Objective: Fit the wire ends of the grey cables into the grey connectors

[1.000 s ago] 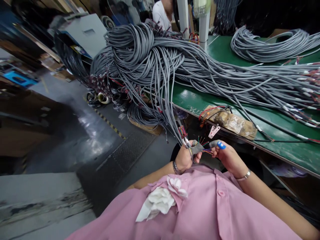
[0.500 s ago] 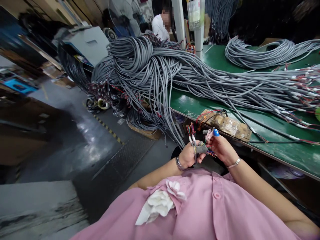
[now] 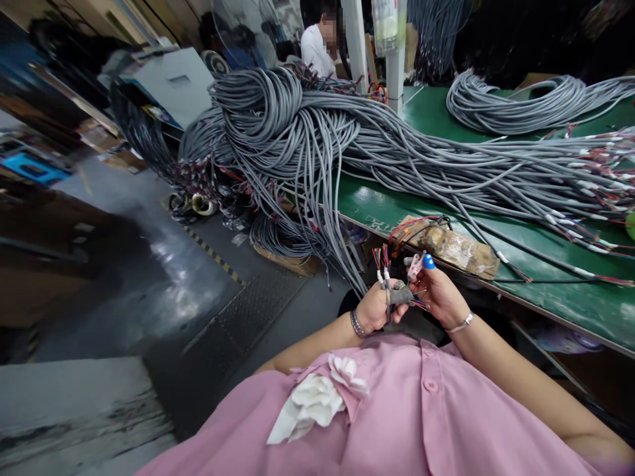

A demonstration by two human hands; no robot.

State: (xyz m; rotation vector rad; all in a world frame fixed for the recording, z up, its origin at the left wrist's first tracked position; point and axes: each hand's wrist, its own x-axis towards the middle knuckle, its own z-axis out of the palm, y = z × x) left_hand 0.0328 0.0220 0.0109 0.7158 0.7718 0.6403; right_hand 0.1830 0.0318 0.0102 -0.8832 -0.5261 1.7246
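My left hand [image 3: 373,309] is closed around the ends of grey cables [image 3: 387,280], with a worn grey covering [image 3: 399,295] on its thumb. Fanned coloured wires [image 3: 381,256] stick up from the cables' white-banded ends. More thin wires [image 3: 421,303] point right, towards my other hand. Close beside it, my right hand [image 3: 443,299] pinches a small pale pink clip-like tool [image 3: 415,267]. A blue cover [image 3: 428,262] sits on that thumb. A green wire lies near the tool; whether the tool grips it, I cannot tell.
Heaped grey cables [image 3: 317,132] stretch along the green bench [image 3: 367,198] and hang over its edge. A tape-wrapped block [image 3: 451,246] lies at the front edge, just beyond my hands. Another cable coil [image 3: 516,106] rests farther back. A person in white [image 3: 317,49] is behind the heap.
Both hands keep their hold and stay almost in place. The pink tool and right hand have shifted very slightly; the view has moved a little.
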